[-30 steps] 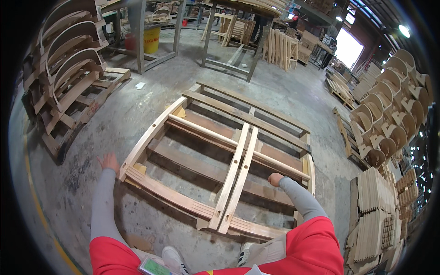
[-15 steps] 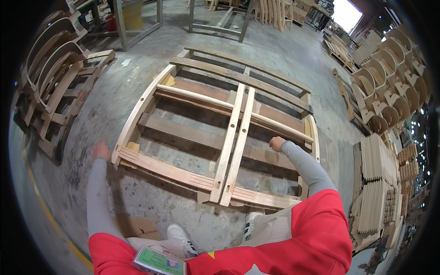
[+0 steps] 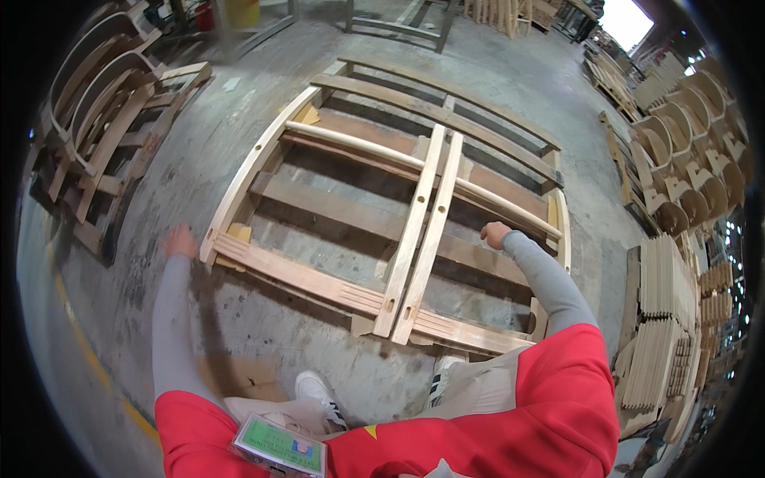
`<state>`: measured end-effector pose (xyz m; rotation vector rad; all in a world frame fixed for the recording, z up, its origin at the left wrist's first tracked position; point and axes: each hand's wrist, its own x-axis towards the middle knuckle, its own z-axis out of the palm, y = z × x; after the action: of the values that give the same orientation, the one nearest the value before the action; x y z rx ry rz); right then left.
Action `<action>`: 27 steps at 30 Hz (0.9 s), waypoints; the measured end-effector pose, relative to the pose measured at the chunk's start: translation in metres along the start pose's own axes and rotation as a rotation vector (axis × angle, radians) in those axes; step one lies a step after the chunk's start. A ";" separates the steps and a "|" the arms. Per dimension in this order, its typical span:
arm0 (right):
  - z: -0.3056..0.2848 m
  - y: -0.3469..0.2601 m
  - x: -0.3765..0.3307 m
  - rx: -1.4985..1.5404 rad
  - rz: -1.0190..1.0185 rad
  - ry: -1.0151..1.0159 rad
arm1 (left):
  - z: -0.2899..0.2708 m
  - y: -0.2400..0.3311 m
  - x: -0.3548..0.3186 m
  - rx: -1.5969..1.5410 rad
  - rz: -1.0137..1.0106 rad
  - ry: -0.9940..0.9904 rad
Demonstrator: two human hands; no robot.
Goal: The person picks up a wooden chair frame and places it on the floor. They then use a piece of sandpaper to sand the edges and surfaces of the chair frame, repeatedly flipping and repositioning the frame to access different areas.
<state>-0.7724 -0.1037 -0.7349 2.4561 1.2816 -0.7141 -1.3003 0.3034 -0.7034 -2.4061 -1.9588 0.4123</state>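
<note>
Two pale wooden frames lie side by side on a darker wooden pallet. The left frame has a curved outer rail, a straight inner rail, a round crossbar and a grooved, wider rail on the near side. The right frame mirrors it, and a narrow gap parts their inner rails. My left hand is open, fingers spread, just outside the left frame's near corner and apart from it. Over the right frame's opening is my right hand, its fingers curled closed with nothing visible in them.
Curved wooden parts on a pallet stand at the left. More curved parts and stacked pale boards line the right side. A grey metal stand is at the back. Flat brown cardboard lies near my feet.
The whole view has shifted, so the frames and pallet appear slightly higher and farther right. Both hands keep about the same place relative to the frames.
</note>
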 end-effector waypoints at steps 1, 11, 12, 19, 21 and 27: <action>0.001 0.003 0.001 -0.009 -0.013 -0.002 | 0.001 0.000 0.000 -0.004 0.005 0.013; 0.006 -0.002 0.007 -0.002 -0.143 0.048 | 0.003 -0.017 0.012 0.007 -0.014 -0.020; 0.004 -0.004 0.007 0.036 -0.135 0.045 | 0.006 -0.018 0.013 0.001 -0.039 -0.014; -0.004 -0.013 0.006 0.166 -0.187 0.112 | 0.017 -0.019 0.029 -0.381 0.062 -0.025; -0.016 -0.016 0.007 0.039 -0.295 0.248 | 0.029 -0.008 0.035 -0.561 0.081 -0.093; -0.024 -0.088 0.002 0.745 -0.156 0.339 | 0.051 0.034 0.030 -0.868 0.299 -0.350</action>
<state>-0.8367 -0.0418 -0.7179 3.2030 1.5483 -0.9856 -1.2729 0.3171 -0.7644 -3.3731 -2.2426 -0.0663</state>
